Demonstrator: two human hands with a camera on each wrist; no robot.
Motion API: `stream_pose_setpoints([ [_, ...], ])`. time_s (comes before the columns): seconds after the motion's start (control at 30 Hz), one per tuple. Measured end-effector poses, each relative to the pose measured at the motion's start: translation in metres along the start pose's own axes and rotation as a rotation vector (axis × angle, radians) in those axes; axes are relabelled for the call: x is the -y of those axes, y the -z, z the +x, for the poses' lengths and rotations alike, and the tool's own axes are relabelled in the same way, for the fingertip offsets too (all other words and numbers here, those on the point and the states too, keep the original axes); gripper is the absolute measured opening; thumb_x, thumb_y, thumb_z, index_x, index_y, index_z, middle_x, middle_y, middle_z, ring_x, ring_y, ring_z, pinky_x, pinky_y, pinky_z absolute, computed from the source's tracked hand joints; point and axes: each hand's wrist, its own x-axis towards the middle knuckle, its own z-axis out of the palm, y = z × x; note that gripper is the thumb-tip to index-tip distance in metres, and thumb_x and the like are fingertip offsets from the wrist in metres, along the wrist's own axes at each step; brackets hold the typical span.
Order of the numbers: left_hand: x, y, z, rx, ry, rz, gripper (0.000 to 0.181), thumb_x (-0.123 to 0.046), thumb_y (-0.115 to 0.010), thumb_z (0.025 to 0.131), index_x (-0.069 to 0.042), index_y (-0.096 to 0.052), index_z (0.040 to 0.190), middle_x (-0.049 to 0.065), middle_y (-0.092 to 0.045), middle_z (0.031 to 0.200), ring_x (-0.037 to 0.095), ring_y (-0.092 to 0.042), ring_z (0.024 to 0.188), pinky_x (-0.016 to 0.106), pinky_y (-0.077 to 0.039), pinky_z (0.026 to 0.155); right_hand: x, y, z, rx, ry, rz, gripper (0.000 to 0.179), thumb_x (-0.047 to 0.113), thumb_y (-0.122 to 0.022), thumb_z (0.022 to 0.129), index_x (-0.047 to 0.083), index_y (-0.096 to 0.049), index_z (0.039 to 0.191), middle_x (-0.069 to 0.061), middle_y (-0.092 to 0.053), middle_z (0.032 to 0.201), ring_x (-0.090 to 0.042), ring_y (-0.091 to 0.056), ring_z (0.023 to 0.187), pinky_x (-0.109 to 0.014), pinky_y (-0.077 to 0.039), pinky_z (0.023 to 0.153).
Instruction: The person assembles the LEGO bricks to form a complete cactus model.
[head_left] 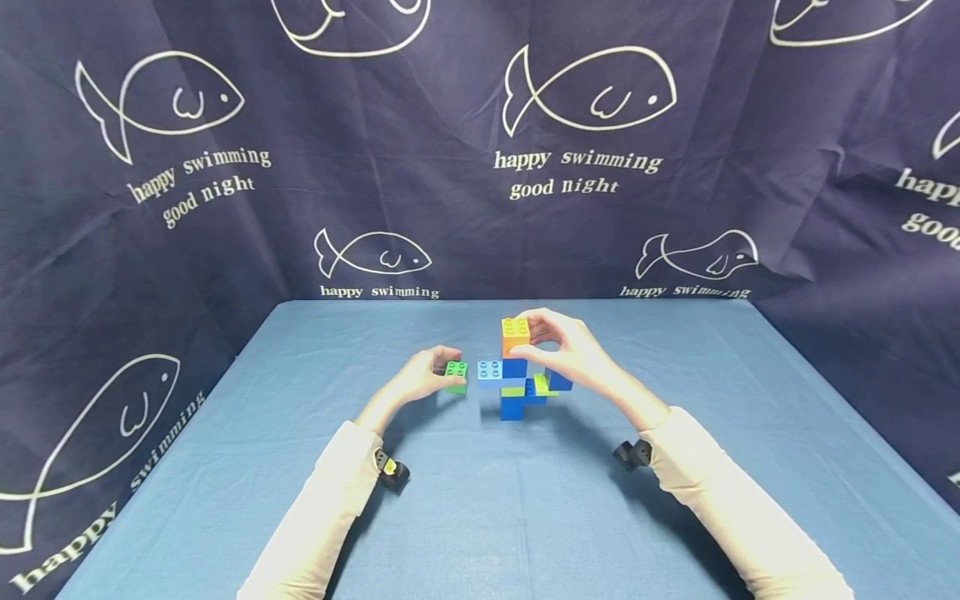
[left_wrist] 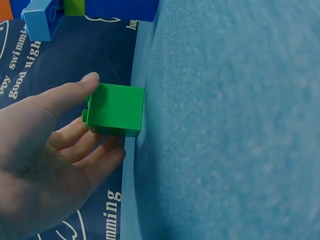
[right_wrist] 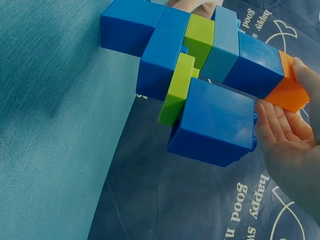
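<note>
My left hand (head_left: pixel 417 375) has thumb and fingers around a small green toy brick (left_wrist: pixel 117 110), low at the table. Just right of it rises a built stack of toy bricks. My right hand (head_left: pixel 568 348) grips the orange brick (head_left: pixel 515 337) at the stack's top, thumb on the near side and fingers behind. Below the orange brick come a blue brick (right_wrist: pixel 254 64), a light blue brick (head_left: pixel 490 370) jutting left, a lime brick (right_wrist: pixel 199 40) and dark blue bricks (head_left: pixel 512 408) at the base. A side arm carries a thin lime brick (right_wrist: pixel 176 92) under a large blue brick (right_wrist: pixel 215 117).
A blue cloth (head_left: pixel 480 508) covers the table. Behind it hangs a dark navy curtain (head_left: pixel 465 167) printed with white fish and lettering. A small black camera sits at the left wrist (head_left: pixel 393 471) and another at the right wrist (head_left: pixel 632 454).
</note>
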Motion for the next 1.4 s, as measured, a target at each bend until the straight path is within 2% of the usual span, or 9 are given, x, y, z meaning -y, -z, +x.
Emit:
stream_pose_setpoints([
  [0.33, -0.0011, 0.0005, -0.0012, 0.04, 0.049, -0.01, 0.048, -0.011, -0.073, 0.08, 0.007, -0.054, 0.12, 0.02, -0.065, 0.107, 0.031, -0.063, 0.1, 0.038, -0.049, 0.09, 0.0021, 0.0007, -0.0002, 0.004, -0.007, 0.021, 0.045, 0.022, -0.077, 0.078, 0.007, -0.058, 0.117, -0.009, -0.066, 0.102, -0.021, -0.063, 0.092, -0.046, -0.049, 0.09],
  [0.7, 0.0019, 0.0028, -0.0008, 0.036, 0.092, -0.03, 0.041, -0.01, -0.074, 0.078, 0.001, -0.059, 0.115, 0.014, -0.068, 0.1, 0.023, -0.064, 0.093, 0.034, -0.049, 0.085, 0.0007, -0.0007, -0.0006, -0.009, 0.003, 0.024, 0.045, 0.021, -0.077, 0.078, 0.006, -0.059, 0.116, -0.01, -0.066, 0.101, -0.022, -0.062, 0.092, -0.046, -0.049, 0.089],
  [1.0, -0.0009, 0.0076, -0.0033, 0.029, 0.062, -0.021, 0.044, -0.013, -0.075, 0.077, 0.003, -0.059, 0.115, 0.016, -0.067, 0.101, 0.027, -0.065, 0.093, 0.036, -0.05, 0.086, -0.0006, -0.0009, 0.0002, -0.012, -0.006, 0.004, 0.046, 0.023, -0.077, 0.078, 0.009, -0.059, 0.117, -0.008, -0.066, 0.104, -0.02, -0.063, 0.092, -0.041, -0.051, 0.089],
  [1.13, -0.0035, 0.0073, -0.0052, 0.011, 0.063, -0.026, 0.044, -0.016, -0.076, 0.077, 0.0, -0.06, 0.115, 0.015, -0.067, 0.103, 0.027, -0.065, 0.096, 0.037, -0.05, 0.088, -0.0008, -0.0011, 0.0003, -0.008, -0.003, 0.014, 0.046, 0.023, -0.076, 0.079, 0.008, -0.058, 0.118, -0.009, -0.066, 0.104, -0.021, -0.062, 0.093, -0.044, -0.05, 0.089],
  [1.4, -0.0052, 0.0058, -0.0085, -0.053, -0.008, -0.064, 0.04, -0.017, -0.077, 0.077, -0.003, -0.062, 0.111, 0.01, -0.067, 0.097, 0.022, -0.064, 0.091, 0.032, -0.052, 0.084, 0.0, -0.0001, 0.0002, -0.001, -0.007, 0.024, 0.047, 0.023, -0.077, 0.078, 0.008, -0.058, 0.118, -0.009, -0.065, 0.104, -0.021, -0.062, 0.093, -0.042, -0.05, 0.09],
])
